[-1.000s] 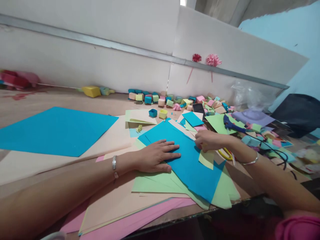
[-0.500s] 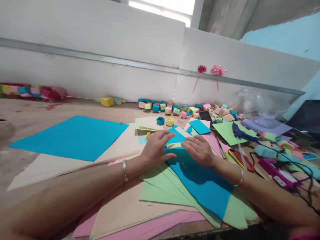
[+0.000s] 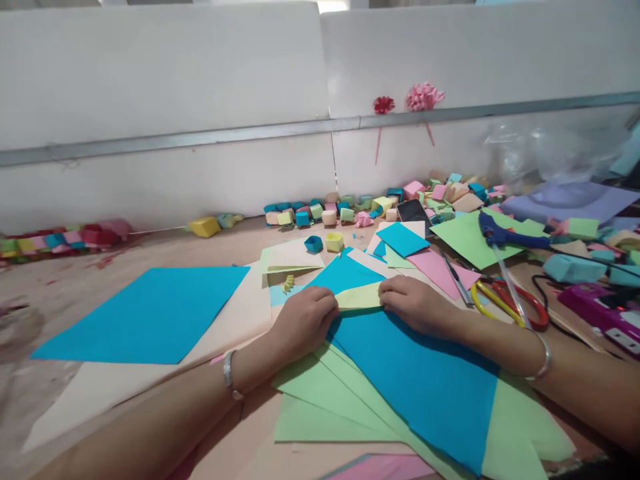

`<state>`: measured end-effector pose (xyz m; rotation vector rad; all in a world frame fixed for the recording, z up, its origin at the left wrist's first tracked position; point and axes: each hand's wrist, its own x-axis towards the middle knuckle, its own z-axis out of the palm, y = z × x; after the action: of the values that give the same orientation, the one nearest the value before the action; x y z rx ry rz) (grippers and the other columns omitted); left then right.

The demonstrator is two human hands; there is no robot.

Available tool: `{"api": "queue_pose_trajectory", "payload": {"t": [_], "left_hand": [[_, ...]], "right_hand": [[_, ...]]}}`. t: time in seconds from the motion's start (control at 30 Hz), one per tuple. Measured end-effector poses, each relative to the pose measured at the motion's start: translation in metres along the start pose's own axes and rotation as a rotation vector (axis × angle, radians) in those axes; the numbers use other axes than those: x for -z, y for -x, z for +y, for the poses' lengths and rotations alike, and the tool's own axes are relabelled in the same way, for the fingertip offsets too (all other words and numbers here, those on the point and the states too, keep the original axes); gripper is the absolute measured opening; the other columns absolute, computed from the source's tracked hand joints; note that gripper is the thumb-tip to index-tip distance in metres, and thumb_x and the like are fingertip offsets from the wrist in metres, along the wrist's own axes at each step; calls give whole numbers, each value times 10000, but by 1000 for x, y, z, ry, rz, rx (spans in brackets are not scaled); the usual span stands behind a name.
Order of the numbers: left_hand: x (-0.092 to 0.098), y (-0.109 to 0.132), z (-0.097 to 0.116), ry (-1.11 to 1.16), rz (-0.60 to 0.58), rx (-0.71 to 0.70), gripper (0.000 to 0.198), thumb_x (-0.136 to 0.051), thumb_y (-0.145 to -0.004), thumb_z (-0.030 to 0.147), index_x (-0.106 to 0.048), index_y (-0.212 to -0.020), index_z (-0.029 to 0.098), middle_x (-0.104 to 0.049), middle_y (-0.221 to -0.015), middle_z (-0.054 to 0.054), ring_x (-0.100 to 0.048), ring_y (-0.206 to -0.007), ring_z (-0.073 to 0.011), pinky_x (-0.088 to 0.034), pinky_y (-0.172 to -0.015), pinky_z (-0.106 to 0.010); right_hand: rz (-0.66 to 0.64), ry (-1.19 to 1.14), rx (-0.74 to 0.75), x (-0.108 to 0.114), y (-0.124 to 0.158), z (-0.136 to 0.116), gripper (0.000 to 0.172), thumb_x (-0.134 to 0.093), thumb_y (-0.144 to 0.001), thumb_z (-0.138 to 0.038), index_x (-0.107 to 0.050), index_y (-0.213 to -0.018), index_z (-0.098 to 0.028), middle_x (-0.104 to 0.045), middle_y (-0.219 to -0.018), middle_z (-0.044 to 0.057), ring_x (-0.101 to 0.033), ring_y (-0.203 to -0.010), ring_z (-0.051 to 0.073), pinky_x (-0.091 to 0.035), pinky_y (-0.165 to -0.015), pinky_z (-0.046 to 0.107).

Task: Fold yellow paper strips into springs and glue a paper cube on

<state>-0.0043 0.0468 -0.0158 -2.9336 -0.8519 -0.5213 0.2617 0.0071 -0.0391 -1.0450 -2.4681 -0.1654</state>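
Note:
My left hand [image 3: 304,321] and my right hand [image 3: 417,305] each pinch one end of a small pale yellow paper strip [image 3: 358,297]. The strip lies across a large blue sheet [image 3: 415,377]. That blue sheet rests on a fan of light green sheets [image 3: 320,393]. Both hands have their fingers curled closed on the strip. Each wrist wears a silver bangle.
A second blue sheet [image 3: 150,313] lies to the left on peach paper. Red-and-yellow scissors [image 3: 510,303], a blue glue gun [image 3: 505,235] and a phone [image 3: 413,211] sit to the right. Several small folded paper boxes [image 3: 320,213] line the white wall, with two paper flowers [image 3: 405,101] above.
My left hand left the blue sheet where it lay flat. Both hands came together and now pinch the yellow strip. The camera tilted, shifting the scene.

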Motion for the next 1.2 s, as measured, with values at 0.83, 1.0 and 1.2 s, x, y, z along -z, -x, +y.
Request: {"api": "queue_pose_trajectory", "payload": {"t": [0.83,1.0,1.2], "left_hand": [[15,1,8,440,-124,-327,163,-467,-793,109,-576,-692,174,-609,-1233,-133,-625,-1040,-239,-540,-823,-356],[11,1,8,366,-14,-231,183,-467,-797,134,-567,-648,169,-626,-1089,-124,-608,-746,-164,-514,-635,-295],[6,1,5,388,54,-199,145,-482,-823,131,-620,-803,173,-603,-1036,-119,-605,-844,-184,-527,-711,-300]], "right_hand": [[-179,-211,73,28,2,-5,73,-558,-860,-228,-604,-823,-186,-626,-1169,133,-565,-1041,250,-427,-862,409],[-149,-189,51,28,4,-4,65,-608,-822,-260,-613,-834,-197,-617,-1122,114,-551,-1017,252,-404,-869,421],[-116,-209,24,23,7,-3,114,-626,-821,-260,-626,-915,-197,-589,-1148,123,-557,-1012,240,-448,-842,390]]}}
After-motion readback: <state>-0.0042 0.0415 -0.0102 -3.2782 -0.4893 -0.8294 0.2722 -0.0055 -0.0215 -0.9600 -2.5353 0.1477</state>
